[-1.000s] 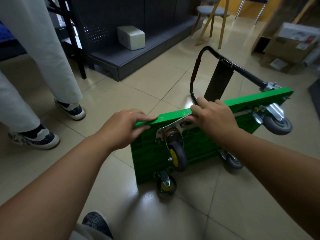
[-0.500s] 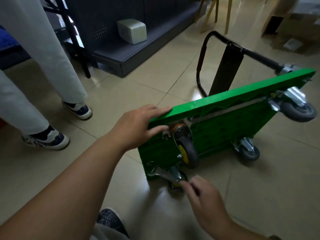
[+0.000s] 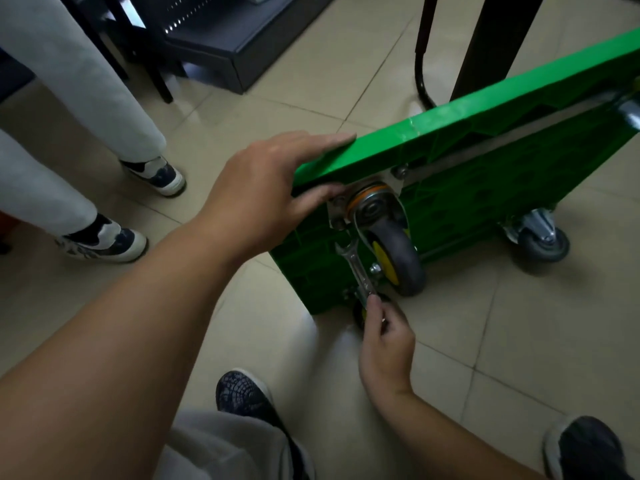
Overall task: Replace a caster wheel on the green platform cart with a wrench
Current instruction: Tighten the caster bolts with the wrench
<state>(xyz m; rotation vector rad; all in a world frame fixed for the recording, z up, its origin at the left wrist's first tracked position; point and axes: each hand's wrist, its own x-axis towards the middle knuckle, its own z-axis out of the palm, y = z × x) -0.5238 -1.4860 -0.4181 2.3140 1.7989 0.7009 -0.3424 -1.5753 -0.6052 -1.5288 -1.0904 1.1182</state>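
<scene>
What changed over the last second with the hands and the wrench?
The right hand left the top edge of the green platform cart, reached down, took hold of the wrench and raised it; its open end now sits just below the plate bolts of the caster wheel. Unchanged: the left hand grips the cart's upper edge, and the cart stays tipped on its side.

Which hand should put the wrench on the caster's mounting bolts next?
Right. The right hand pinches the wrench, whose open end points up toward the bolts beside the caster wheel. The left hand grips the upper edge of the cart, holding it tipped on its side.
</scene>
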